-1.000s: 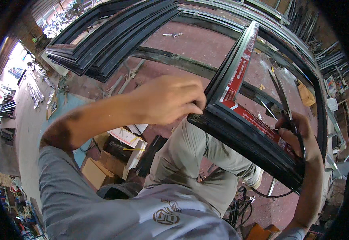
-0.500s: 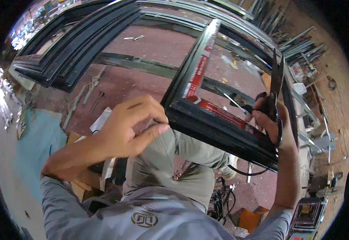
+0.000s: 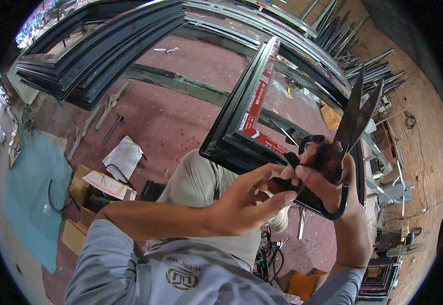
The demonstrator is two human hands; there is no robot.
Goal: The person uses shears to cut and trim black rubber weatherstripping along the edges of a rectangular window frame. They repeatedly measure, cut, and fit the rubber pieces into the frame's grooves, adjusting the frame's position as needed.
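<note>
Right hand (image 3: 320,180) grips the scissors (image 3: 352,122), dark blades parted, pointing far right; left hand (image 3: 249,203) curls beside it, its hold on the black strip (image 3: 291,160) hard to tell. Just beyond, a glossy, ridged black frame (image 3: 231,119) wears red printed tape (image 3: 256,101); stacked frames (image 3: 115,46) far left.

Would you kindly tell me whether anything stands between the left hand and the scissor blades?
Yes: the right hand, gripping the scissors, stands between the left hand and the parted blades, which point up, beyond the right hand's fingers.
</note>
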